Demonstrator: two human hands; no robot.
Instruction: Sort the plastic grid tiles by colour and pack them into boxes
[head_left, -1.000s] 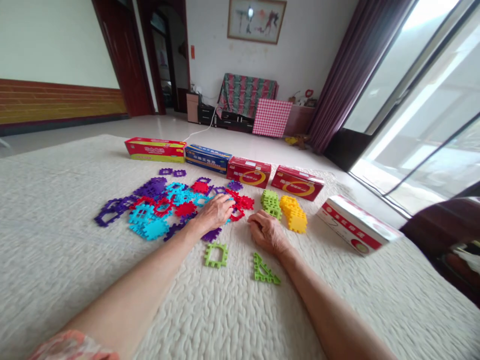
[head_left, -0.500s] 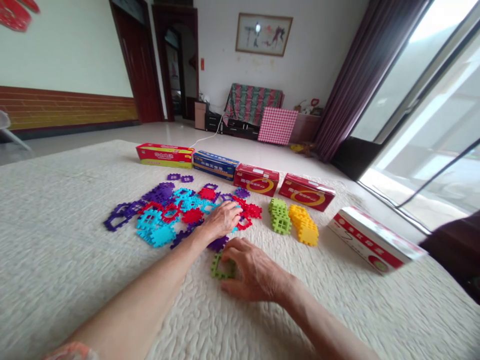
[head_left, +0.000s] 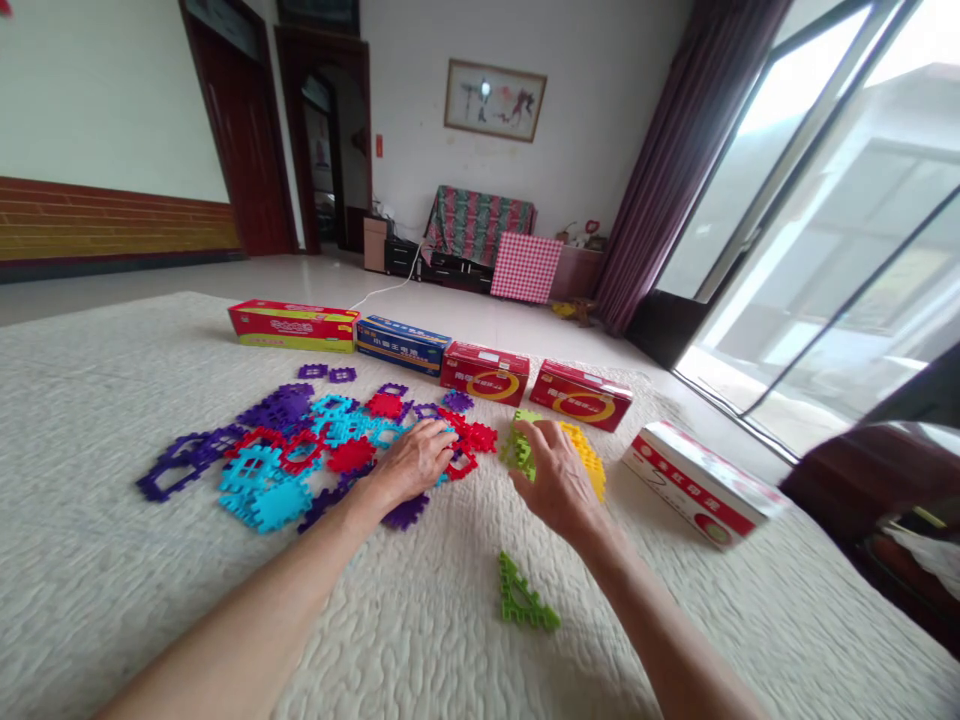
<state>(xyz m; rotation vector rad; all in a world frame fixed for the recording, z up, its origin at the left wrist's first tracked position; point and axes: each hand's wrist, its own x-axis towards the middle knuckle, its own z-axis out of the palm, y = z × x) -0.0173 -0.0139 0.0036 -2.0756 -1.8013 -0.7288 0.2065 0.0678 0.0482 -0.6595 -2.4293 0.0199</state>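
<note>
Broadly, a pale quilted cover (head_left: 405,650), soft and puckered into wavy ridges, carries everything. Left of its middle spreads a loose heap of toothed pieces (head_left: 351,456) in purple, cyan and red, flat squares and open frames overlapping at odd angles. Smooth printed cartons follow: a red-and-lime box (head_left: 292,328), a blue box (head_left: 403,346) and two dark red boxes (head_left: 485,375) (head_left: 579,395) line up near the cover's far edge, and a white box (head_left: 697,485) sits towards its right edge. The left hand (head_left: 416,460) rests on the heap's right side, fingers curled close together; whether they grip a piece is hidden. The right hand (head_left: 559,475) is at the green stack (head_left: 517,455), right of the cover's middle, thumb and fingers apart around it; whether they pinch a piece cannot be told. Beside it lies the yellow stack (head_left: 587,460), partly covered by that hand. Smallest, a green triangle (head_left: 510,585) with a cut-out centre lies alone, nearer the cover's near side. These pieces look like moulded plastic, probably light, stiff and hard to damage; the notched rims should give good purchase, so opposite edges seem the best hold, though stacked ones may slide.
</note>
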